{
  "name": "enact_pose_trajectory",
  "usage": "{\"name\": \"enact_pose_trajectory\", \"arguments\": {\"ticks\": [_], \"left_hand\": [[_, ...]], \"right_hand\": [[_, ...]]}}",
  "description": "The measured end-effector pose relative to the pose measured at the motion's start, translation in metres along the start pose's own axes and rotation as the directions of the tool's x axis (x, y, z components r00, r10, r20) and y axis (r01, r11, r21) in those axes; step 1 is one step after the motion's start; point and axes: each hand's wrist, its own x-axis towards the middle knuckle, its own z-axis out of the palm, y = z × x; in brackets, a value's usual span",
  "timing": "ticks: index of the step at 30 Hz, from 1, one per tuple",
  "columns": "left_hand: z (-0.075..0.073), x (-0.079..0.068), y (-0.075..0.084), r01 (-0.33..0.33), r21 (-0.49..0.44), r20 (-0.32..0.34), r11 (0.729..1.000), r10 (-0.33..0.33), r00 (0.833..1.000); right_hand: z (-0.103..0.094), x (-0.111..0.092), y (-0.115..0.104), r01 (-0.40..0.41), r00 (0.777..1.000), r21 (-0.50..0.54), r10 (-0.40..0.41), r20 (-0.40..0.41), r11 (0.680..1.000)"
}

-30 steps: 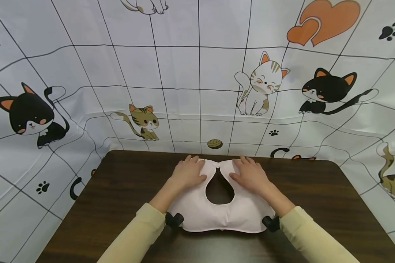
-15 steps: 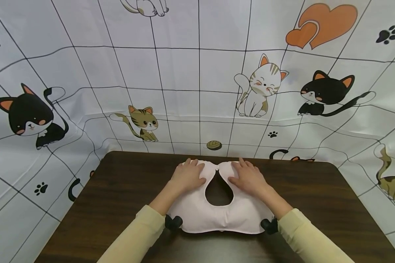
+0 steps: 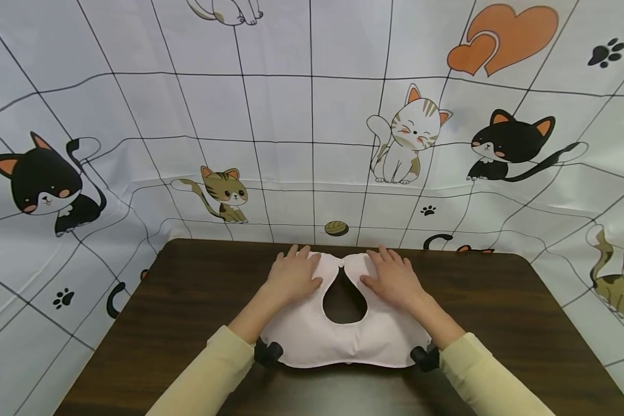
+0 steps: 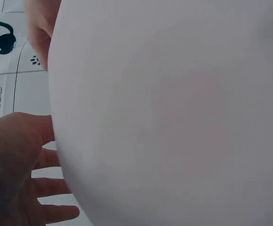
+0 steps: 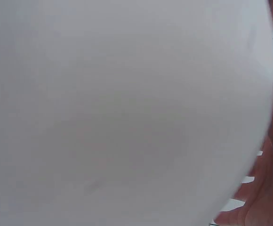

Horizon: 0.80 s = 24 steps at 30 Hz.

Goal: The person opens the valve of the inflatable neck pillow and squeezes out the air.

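Cat-print sheet (image 3: 270, 110): white with black grid lines, beyond the left hand (image 3: 292, 274) and the right hand (image 3: 394, 278) and out past them on either side.
Worktop (image 3: 208, 283): dark wood-grain, below both hands, its far edge just past the fingertips.
Neck pillow (image 3: 345, 346): pale pink, U-shaped, lying on the worktop under and between the two hands; its two ends meet between them, closing off a teardrop opening, and the padded curve lies nearer the person than the hands. It fills most of both wrist views.
Sleeves: pale yellow, left sleeve (image 3: 203, 370) and right sleeve (image 3: 489, 370), ending short of each wrist.
Printed orange hearts (image 3: 520, 34): on the sheet, well beyond and to the right of the right hand.
Left hand: rests on the pillow's left arm, fingers straight and spread, with gaps showing in the left wrist view; thumb points inward.
Right hand: rests on the pillow's right arm, fingers extended and slightly apart, thumb also turned inward.
Black wrist fittings: left fitting (image 3: 267, 352) and right fitting (image 3: 424, 358), nearer the person than the hands, beside the cuffs.
Printed yarn ball (image 3: 336, 228): on the sheet, beyond the gap between the hands.
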Motion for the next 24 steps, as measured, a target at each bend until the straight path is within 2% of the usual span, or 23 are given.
{"name": "enact_pose_trajectory", "arguments": {"ticks": [4,11,19,24], "left_hand": [[-0.005,-0.009,0.000,-0.008,0.021,-0.042,1.000,0.009,0.999],[-0.010,-0.024,0.000,-0.022,-0.014,-0.102,1.000,0.021,0.995],[0.007,-0.028,0.001,-0.036,-0.047,-0.094,0.998,0.032,0.995],[0.017,-0.026,0.002,-0.036,-0.041,-0.083,0.999,0.032,0.996]], "right_hand": [[-0.003,-0.006,0.002,0.002,1.000,0.011,-0.002,-0.030,1.000],[0.000,-0.017,0.007,0.000,0.998,0.009,0.001,-0.057,1.000],[0.009,-0.022,0.009,-0.033,0.999,0.023,0.033,-0.006,0.999],[0.008,-0.023,0.006,-0.035,0.999,0.023,0.034,0.014,0.999]]}}
